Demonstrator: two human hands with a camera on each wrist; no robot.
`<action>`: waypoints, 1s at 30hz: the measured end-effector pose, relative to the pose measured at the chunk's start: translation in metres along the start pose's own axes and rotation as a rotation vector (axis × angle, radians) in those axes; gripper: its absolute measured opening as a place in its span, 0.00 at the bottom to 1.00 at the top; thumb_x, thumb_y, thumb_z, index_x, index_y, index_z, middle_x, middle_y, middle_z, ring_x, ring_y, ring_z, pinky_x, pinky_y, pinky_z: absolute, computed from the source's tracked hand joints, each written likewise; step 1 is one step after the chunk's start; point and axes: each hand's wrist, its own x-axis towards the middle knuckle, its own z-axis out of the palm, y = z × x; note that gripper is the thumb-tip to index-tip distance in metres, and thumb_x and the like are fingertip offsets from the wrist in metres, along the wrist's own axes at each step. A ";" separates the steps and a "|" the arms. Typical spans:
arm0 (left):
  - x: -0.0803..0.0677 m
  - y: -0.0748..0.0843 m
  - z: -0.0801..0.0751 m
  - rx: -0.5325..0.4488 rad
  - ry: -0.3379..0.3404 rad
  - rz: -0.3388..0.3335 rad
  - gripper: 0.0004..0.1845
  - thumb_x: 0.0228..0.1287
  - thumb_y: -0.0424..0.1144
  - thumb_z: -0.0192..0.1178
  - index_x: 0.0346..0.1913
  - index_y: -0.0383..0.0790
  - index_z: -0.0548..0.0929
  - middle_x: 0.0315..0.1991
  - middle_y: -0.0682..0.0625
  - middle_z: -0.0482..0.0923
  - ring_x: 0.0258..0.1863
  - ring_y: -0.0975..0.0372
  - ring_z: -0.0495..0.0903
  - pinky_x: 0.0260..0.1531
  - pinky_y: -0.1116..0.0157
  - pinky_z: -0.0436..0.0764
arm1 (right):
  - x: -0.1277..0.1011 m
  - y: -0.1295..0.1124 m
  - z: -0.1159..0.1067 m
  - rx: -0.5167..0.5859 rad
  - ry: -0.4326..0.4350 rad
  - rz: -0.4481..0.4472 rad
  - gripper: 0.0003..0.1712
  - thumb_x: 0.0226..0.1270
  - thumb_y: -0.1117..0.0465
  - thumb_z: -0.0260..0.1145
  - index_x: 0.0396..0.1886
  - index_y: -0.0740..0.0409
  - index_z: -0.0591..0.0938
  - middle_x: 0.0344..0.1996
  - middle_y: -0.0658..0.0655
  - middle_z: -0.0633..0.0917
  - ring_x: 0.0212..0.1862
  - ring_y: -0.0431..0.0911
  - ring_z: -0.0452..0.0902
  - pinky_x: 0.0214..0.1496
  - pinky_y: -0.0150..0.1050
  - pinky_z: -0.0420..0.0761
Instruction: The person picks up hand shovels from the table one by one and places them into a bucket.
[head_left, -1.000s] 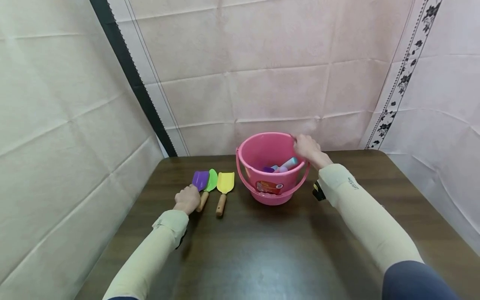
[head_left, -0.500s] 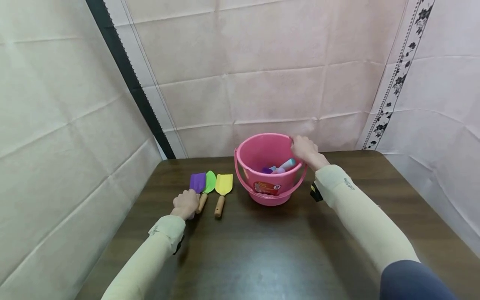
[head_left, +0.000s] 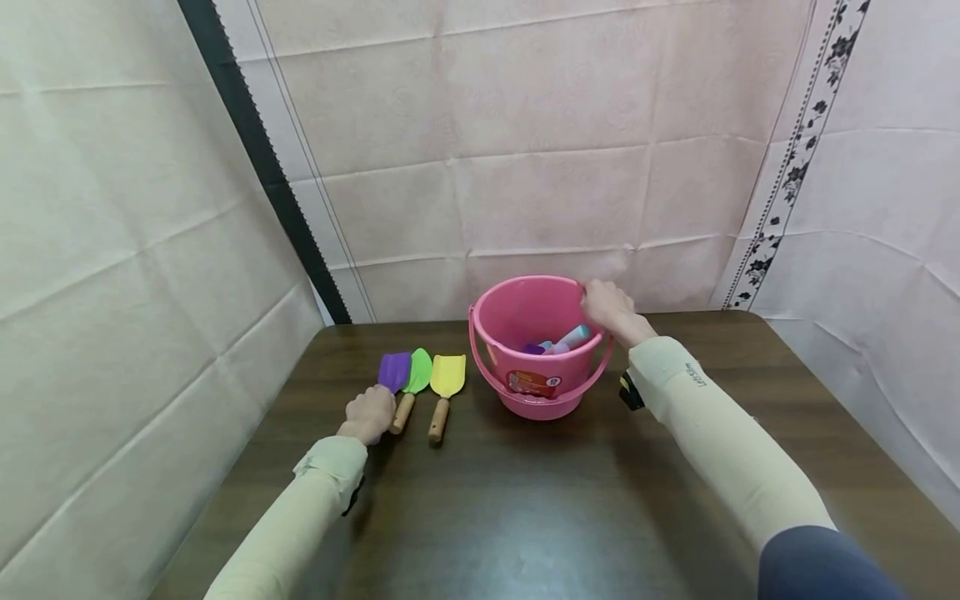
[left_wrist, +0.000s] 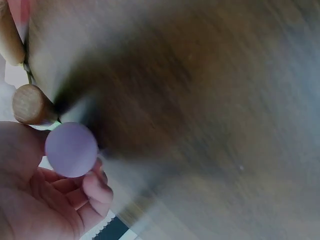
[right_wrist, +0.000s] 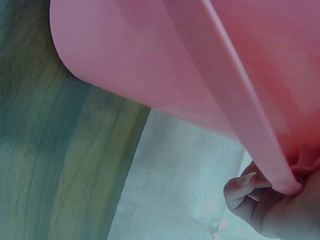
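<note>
the bucket (head_left: 573, 369) stands upright on the table (head_left: 495, 517), pink, with a label (head_left: 532, 382) on its front and its handle (head_left: 474, 337) hanging down across that side. the right hand (head_left: 609, 310) is at the back right of the bucket's rim, gripping it with bent fingers. inside the bucket, toward its right, lie a pale blue cylinder (head_left: 576, 336), a lilac piece (head_left: 560, 348) and a purple piece (head_left: 533, 349); their lower parts are hidden by the front wall

to the left of the bucket are three shovels with their blades away from the person. the yellow shovel (head_left: 447, 375) is nearest to it, near but apart, its wooden grip toward the person. the green shovel (head_left: 420, 372) is next, farther left of the bucket, and the purple shovel (head_left: 393, 370) is farthest left. the left hand (head_left: 369, 413), also left of the bucket and nearer the person, has its fingers curled round the purple shovel's lilac grip; whether that grip touches the table, i cannot tell

behind the bucket hangs a creased pale cloth (head_left: 555, 200)
</note>
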 end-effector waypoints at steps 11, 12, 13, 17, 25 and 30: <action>0.003 -0.012 -0.006 0.010 0.051 0.042 0.15 0.67 0.37 0.44 0.34 0.27 0.76 0.37 0.33 0.81 0.37 0.41 0.82 0.34 0.45 0.79 | -0.001 -0.002 0.002 0.001 -0.009 -0.007 0.22 0.73 0.60 0.42 0.59 0.56 0.75 0.45 0.66 0.81 0.47 0.61 0.78 0.45 0.58 0.75; 0.004 -0.012 -0.008 0.010 0.058 0.045 0.15 0.67 0.37 0.44 0.34 0.27 0.76 0.37 0.32 0.81 0.38 0.40 0.82 0.34 0.44 0.79 | -0.001 -0.002 0.002 0.002 -0.008 -0.008 0.22 0.73 0.60 0.42 0.59 0.56 0.75 0.45 0.66 0.81 0.47 0.60 0.78 0.45 0.58 0.75; 0.004 -0.012 -0.009 0.010 0.064 0.045 0.16 0.67 0.37 0.43 0.34 0.27 0.76 0.38 0.32 0.81 0.38 0.40 0.82 0.34 0.44 0.78 | -0.001 -0.002 0.002 0.003 -0.005 -0.010 0.22 0.73 0.60 0.42 0.59 0.56 0.75 0.44 0.66 0.81 0.46 0.60 0.78 0.45 0.58 0.75; 0.004 -0.010 -0.018 0.004 0.085 0.050 0.17 0.67 0.38 0.43 0.32 0.27 0.77 0.38 0.31 0.81 0.37 0.39 0.82 0.35 0.43 0.78 | 0.000 -0.001 0.001 0.010 0.000 -0.014 0.21 0.73 0.60 0.43 0.58 0.57 0.75 0.42 0.65 0.81 0.45 0.59 0.77 0.44 0.57 0.75; 0.005 -0.002 -0.038 0.003 0.131 0.099 0.17 0.69 0.39 0.45 0.32 0.27 0.76 0.34 0.31 0.80 0.34 0.39 0.82 0.30 0.44 0.77 | 0.001 0.001 0.000 0.014 -0.005 -0.015 0.21 0.74 0.59 0.43 0.58 0.57 0.76 0.41 0.64 0.81 0.43 0.58 0.77 0.43 0.56 0.75; 0.004 0.006 -0.053 0.012 0.145 0.130 0.17 0.69 0.39 0.46 0.27 0.31 0.74 0.28 0.36 0.78 0.26 0.46 0.80 0.25 0.50 0.75 | 0.001 0.001 -0.001 0.015 -0.005 -0.010 0.21 0.74 0.59 0.43 0.58 0.57 0.76 0.42 0.65 0.81 0.45 0.60 0.77 0.44 0.57 0.75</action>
